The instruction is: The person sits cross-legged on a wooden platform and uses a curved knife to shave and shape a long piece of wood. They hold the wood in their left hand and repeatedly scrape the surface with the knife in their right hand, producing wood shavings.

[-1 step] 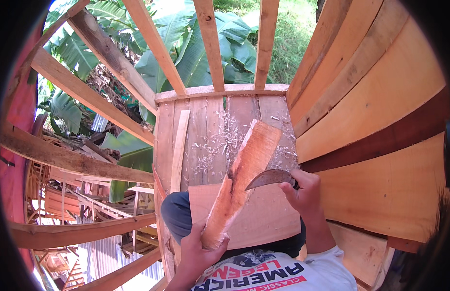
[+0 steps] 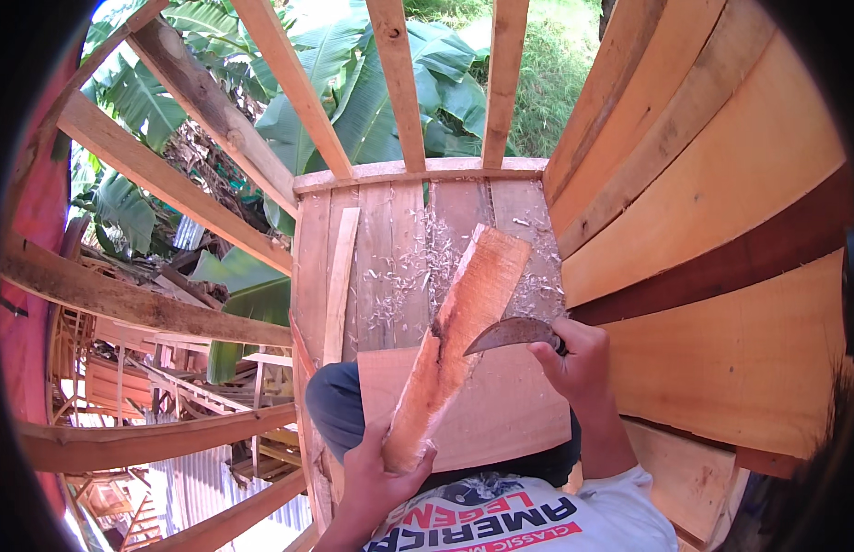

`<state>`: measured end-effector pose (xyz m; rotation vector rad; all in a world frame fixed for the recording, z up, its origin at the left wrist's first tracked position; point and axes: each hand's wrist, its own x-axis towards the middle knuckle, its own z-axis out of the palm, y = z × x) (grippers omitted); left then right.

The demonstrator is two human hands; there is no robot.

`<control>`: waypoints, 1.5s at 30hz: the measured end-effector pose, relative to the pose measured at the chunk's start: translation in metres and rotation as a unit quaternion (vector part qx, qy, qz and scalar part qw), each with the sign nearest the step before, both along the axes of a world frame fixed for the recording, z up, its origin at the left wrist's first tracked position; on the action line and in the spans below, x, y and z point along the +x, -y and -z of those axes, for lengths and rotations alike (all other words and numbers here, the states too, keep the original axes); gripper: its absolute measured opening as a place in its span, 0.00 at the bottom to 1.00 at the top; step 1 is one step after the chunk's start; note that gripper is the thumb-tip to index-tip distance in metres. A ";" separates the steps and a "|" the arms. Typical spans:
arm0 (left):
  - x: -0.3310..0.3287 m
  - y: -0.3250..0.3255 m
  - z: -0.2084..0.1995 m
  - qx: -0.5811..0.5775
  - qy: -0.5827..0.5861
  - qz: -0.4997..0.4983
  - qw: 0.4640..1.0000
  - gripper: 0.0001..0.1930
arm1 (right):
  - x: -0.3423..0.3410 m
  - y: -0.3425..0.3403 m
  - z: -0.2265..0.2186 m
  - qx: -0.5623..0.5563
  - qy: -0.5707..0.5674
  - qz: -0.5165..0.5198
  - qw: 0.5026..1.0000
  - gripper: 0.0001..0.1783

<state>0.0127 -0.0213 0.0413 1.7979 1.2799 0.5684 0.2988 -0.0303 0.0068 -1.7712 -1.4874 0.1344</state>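
A rough-edged piece of wood (image 2: 466,322), with a dark streak along its left side, slants up and away from me. My left hand (image 2: 387,476) is closed around its near end. In my right hand (image 2: 579,359) is a knife with a dark, curved blade (image 2: 517,334), its handle mostly hidden by the fingers. The blade points left, its tip at the wood's right edge; I cannot tell whether it touches. Beneath, a wide flat board (image 2: 501,419) lies across my lap.
Pale shavings (image 2: 390,285) litter the plank floor (image 2: 376,239). A narrow wood strip (image 2: 340,285) lies at the left. Upright slats (image 2: 399,83) stand ahead and leftward, with banana leaves beyond. Wide boards (image 2: 721,359) form a wall close on my right.
The piece of wood and the curved knife have shifted very slightly to the left. Both hands keep their hold.
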 end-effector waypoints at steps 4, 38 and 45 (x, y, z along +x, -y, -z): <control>-0.002 0.006 0.002 0.003 0.011 -0.010 1.000 0.26 | 0.007 -0.006 0.002 0.005 0.023 0.014 1.000 0.32; -0.006 0.017 0.010 0.025 0.000 0.014 1.000 0.29 | -0.004 -0.002 -0.003 -0.006 0.066 -0.002 0.998 0.33; -0.011 0.027 0.011 -0.026 -0.024 0.013 0.999 0.30 | 0.008 -0.007 -0.003 0.011 0.021 0.045 0.999 0.31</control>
